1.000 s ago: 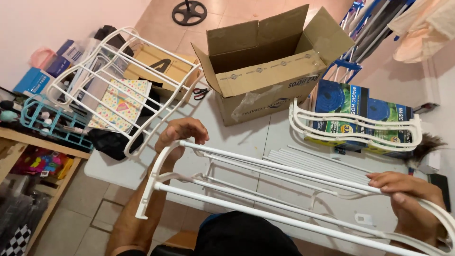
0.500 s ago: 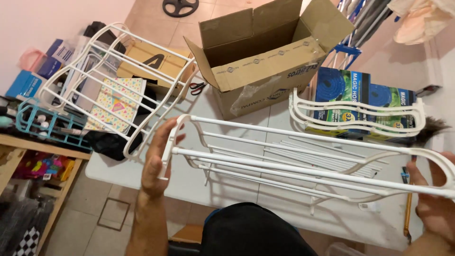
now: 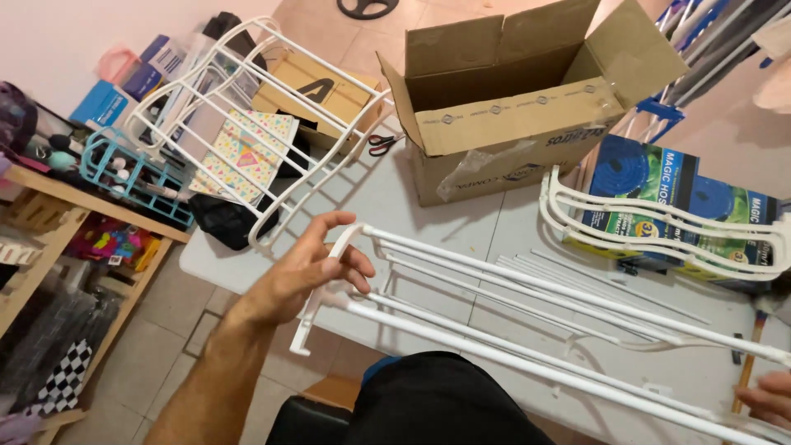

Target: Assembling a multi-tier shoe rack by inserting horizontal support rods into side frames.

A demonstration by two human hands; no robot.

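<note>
Table: I look down on a pale grey folding table point(image 3: 461, 222) that carries nearly everything here, its near edge at my lap.
Rack frame: the white plastic-tube rack point(image 3: 527, 321) lies across the table in front of me, long parallel rails running from a curved end piece at my left down toward the lower right corner. The tubes are smooth, round and glossy white, with short cross stubs between them.
Cardboard box: an open brown box point(image 3: 511, 124) stands at the far side of the table, flaps up, a clear plastic scrap hanging on its front.
Second shelf: another white wire-like shelf point(image 3: 247, 124) leans tilted off the table's left end, over a patterned paper sheet and a black bag.
Side piece: a wavy white end panel point(image 3: 659, 227) rests against a blue and green printed carton at the right.
Left hand: my left hand point(image 3: 309, 268) is half open, fingers loosely curled around the rack's curved end piece, thumb up, touching it rather than gripping hard.
Right hand: only the fingertips of my right hand point(image 3: 770, 400) show at the lower right edge, beside the rail ends; I cannot tell how far it is closed.
Scissors: a small pair with dark handles point(image 3: 381, 144) lies left of the box.
</note>
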